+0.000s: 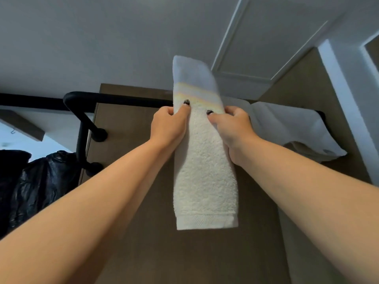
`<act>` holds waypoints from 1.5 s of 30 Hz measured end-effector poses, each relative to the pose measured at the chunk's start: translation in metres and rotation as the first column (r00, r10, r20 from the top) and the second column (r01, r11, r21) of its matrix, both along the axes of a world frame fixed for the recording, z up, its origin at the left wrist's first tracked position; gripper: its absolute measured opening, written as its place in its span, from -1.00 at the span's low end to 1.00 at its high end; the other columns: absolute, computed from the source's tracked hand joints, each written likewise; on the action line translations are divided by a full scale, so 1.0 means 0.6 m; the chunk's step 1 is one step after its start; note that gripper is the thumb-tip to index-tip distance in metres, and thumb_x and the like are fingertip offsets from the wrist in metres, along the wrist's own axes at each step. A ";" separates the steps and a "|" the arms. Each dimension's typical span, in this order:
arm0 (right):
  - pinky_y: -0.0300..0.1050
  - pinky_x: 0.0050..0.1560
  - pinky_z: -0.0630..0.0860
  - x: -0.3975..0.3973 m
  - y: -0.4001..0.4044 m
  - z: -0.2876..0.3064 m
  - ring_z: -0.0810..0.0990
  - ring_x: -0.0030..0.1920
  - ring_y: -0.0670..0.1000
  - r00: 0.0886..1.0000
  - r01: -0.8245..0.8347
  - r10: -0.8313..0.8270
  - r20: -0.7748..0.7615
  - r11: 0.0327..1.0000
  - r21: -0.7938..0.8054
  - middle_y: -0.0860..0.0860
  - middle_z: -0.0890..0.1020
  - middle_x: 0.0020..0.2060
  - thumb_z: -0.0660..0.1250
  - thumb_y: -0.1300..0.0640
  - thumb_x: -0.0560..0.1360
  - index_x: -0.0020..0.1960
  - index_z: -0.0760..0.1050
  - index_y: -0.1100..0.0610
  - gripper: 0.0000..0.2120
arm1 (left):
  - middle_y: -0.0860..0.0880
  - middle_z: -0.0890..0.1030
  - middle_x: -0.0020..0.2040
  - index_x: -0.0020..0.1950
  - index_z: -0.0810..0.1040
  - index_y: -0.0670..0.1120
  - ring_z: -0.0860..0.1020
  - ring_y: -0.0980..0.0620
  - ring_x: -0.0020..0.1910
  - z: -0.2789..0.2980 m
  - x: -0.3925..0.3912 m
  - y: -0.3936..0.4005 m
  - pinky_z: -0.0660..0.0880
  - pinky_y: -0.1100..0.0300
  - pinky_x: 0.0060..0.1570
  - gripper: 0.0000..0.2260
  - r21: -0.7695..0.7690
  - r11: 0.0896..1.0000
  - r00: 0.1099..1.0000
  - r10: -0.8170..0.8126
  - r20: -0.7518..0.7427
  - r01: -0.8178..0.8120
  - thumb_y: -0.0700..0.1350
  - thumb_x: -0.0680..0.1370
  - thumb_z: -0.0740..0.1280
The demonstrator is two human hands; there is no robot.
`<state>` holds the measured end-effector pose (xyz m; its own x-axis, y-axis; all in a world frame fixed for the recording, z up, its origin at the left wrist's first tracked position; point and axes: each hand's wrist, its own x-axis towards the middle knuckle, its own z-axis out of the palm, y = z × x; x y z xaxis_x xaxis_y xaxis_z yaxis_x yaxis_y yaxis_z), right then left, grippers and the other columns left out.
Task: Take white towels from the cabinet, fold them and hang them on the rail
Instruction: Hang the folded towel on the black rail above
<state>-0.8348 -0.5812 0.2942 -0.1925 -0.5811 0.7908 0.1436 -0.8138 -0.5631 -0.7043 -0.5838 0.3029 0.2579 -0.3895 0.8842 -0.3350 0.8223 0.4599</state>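
A folded white towel (202,171) with a pale striped band hangs in front of me as a long narrow strip. My left hand (169,125) grips its left edge, thumb on the front. My right hand (230,126) grips its right edge the same way. Both hands hold it at the height of the black rail (123,99), and the towel's upper end stands up above the rail. A second white towel (291,128) lies draped over the rail to the right.
The rail is mounted on a brown panel (131,181) with black brackets (98,133) at the left. Black plastic bags (32,185) sit at the lower left. A white door (266,44) and grey wall are behind.
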 end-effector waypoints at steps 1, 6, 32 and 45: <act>0.07 0.03 0.62 0.002 -0.008 0.013 0.65 -0.01 0.16 1.000 0.007 -0.007 0.013 1.000 -0.007 0.17 0.63 0.06 0.38 0.28 0.46 0.27 0.44 0.21 -0.62 | 0.01 0.59 -0.16 -0.12 0.53 -0.14 0.53 0.07 -0.23 0.009 0.000 -0.009 0.37 0.19 -0.30 -0.69 0.004 1.000 1.000 -0.023 -0.004 0.023 0.12 0.55 0.31; -0.05 -0.08 0.58 0.013 -0.049 0.074 0.62 -0.02 0.12 0.994 0.040 -0.035 0.099 0.998 -0.047 0.13 0.62 0.02 0.37 0.27 0.49 0.22 0.44 0.23 -0.69 | -0.09 0.70 -0.02 0.10 0.62 -0.20 0.64 0.02 -0.17 0.020 0.003 -0.045 0.50 0.21 -0.28 -0.57 0.042 0.984 0.985 -0.171 0.009 0.171 0.13 0.44 0.39; 0.00 0.04 0.41 0.099 -0.120 0.183 0.45 -0.01 0.14 0.424 0.639 -0.826 -0.371 0.563 -0.524 0.14 0.58 0.10 -0.02 -0.05 0.62 -0.06 0.46 0.06 -0.67 | 0.08 0.64 -0.03 0.05 0.47 0.07 0.64 0.07 -0.03 0.006 0.052 -0.134 0.59 0.00 0.05 -0.66 -0.238 0.970 0.997 -0.035 0.070 0.051 0.05 0.39 0.54; -0.02 0.02 0.37 0.103 -0.141 0.235 0.46 0.05 0.16 0.325 0.648 -0.837 -0.440 0.536 -0.541 0.13 0.52 0.14 -0.03 -0.28 0.57 0.27 0.46 0.09 -0.43 | 0.14 0.60 0.04 0.31 0.43 0.04 0.61 0.17 0.00 -0.011 0.103 -0.158 0.56 0.10 0.10 -0.67 -0.162 0.978 0.985 -0.106 0.138 0.128 0.11 0.58 0.30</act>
<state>-0.7730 -0.6658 0.4350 0.1052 -0.2367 0.9659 -0.8684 -0.4951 -0.0268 -0.6426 -0.6787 0.2965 0.0997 -0.2513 0.9628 -0.2789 0.9218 0.2695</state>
